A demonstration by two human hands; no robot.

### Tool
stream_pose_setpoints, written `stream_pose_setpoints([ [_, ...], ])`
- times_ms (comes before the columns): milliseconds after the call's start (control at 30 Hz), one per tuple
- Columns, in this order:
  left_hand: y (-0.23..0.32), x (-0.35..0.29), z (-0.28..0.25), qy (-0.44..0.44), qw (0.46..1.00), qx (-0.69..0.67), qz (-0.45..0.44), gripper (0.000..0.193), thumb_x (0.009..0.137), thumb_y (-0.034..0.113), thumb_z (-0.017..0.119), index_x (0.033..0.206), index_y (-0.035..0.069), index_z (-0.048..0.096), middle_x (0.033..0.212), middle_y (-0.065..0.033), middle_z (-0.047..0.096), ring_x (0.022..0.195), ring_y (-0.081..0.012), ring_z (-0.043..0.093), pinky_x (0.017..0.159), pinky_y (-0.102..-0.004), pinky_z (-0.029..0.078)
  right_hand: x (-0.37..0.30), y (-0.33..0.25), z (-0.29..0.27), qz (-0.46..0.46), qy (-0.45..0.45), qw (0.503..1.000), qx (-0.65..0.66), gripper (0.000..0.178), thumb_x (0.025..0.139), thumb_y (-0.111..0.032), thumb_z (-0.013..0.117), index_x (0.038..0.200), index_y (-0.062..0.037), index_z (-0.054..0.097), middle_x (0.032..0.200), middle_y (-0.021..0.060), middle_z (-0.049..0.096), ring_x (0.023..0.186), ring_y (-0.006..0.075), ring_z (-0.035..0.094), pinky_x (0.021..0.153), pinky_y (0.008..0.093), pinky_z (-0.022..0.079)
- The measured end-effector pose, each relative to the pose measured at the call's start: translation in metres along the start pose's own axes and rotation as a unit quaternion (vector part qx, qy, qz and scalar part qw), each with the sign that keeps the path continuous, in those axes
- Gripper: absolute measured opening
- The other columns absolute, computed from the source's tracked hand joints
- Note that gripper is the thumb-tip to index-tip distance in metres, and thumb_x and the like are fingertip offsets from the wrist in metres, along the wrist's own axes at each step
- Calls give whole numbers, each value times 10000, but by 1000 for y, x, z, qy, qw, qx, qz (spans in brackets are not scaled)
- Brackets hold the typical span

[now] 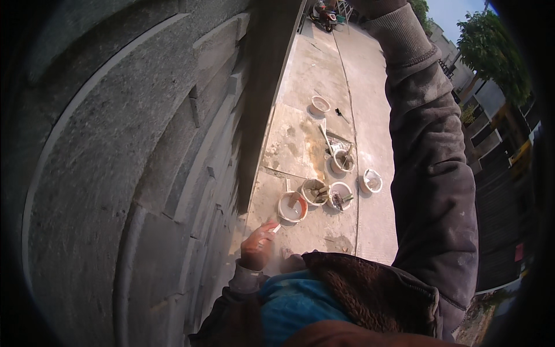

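My left hand point(257, 247) is low beside the stone wall, its fingers closed on a small white handle-like piece point(276, 229). Motion blurs the hand, and the rest of what it holds cannot be made out. Just past its fingertips on the ground is a white bucket point(292, 208) with orange-stained sides and a pale liquid. A brush point(294, 198) leans in that bucket. My right arm reaches up along the right side, and only the back part of my right hand point(378, 6) shows at the top edge; its fingers are out of the picture.
A rough grey stone wall point(167, 156) with raised blocks fills the left. Several more tubs with tools, such as one tub point(341, 198), stand on the concrete ground point(300, 75). A long-handled brush point(325, 137) leans farther off. A motorbike point(324, 17) is parked at the far end.
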State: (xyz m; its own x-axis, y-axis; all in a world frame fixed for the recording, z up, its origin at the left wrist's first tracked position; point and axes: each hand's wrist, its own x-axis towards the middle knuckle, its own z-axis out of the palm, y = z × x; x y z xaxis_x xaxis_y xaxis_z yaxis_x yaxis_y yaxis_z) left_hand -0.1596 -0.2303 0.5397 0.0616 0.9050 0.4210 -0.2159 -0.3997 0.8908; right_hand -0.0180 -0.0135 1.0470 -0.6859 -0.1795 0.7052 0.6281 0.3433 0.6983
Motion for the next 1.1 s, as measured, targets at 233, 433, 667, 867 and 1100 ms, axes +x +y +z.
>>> stream_pose_setpoints([
  [233,8,3,-7,0,999,25,-22,127,958,-103,586,966,20,613,1258,-216,693,1304,-348,612,1054,-391,507,-184,-149,12,-30,-211,967,140,169,771,-162,726,934,-151,770,1126,13,674,1029,203,627,885,348,550],
  [433,7,-9,-21,55,996,62,-20,155,926,-116,618,1005,14,644,1331,-253,661,1321,-354,602,1046,-382,515,-29,-35,-6,94,-47,994,37,203,804,-164,772,1006,-149,774,1102,31,727,923,218,684,787,353,594],
  [667,0,-1,-11,20,996,85,-9,101,948,-43,632,1023,2,682,1356,-304,631,1223,-271,660,943,-319,549,-38,-16,-5,-32,-70,996,-46,230,856,-140,762,1084,-108,761,1088,43,741,950,220,699,763,305,592],
  [867,7,-10,-23,85,992,31,-88,102,947,-57,647,949,45,643,1297,-272,663,1254,-313,644,1004,-385,533,-208,-178,6,-8,-251,957,145,185,772,-189,764,949,-136,757,1041,5,675,961,196,634,824,338,528],
  [1100,54,46,4,41,958,69,274,130,925,-84,621,874,21,565,1348,-201,651,1352,-445,547,1145,-614,419,-317,-267,-84,665,-154,407,607,357,947,-107,734,1279,-24,633,1233,84,682,1062,163,667,913,316,543],
])
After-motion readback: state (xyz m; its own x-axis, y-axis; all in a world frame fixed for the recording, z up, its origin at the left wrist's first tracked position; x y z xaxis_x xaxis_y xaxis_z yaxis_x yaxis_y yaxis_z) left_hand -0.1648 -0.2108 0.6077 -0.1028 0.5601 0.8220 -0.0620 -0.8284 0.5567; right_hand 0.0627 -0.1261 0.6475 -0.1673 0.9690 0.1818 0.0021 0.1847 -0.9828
